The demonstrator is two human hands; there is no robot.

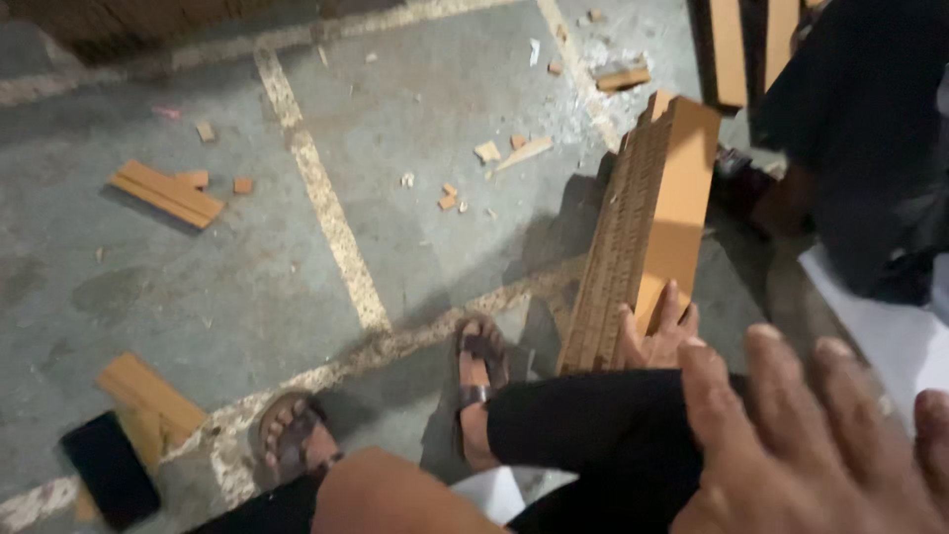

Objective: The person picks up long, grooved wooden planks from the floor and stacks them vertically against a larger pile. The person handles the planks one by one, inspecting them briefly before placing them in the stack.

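A stack of thin orange-brown wooden boards (647, 227) stands tilted on its end on the grey concrete floor. My left hand (659, 334) grips its lower end, thumb on the ribbed edge and fingers on the flat face. My right hand (811, 445) hovers close to the camera at the lower right. Its fingers are spread and it holds nothing. My legs in black trousers (583, 425) lie below the stack, with sandalled feet (479, 366) on the floor.
Wood offcuts lie scattered: a flat piece (166, 193) at the left, small chips (489, 153) in the middle, more boards (148, 391) at the lower left beside a black phone (109, 470). A person in dark clothes (860, 119) is at the upper right, above a white sheet (890, 331).
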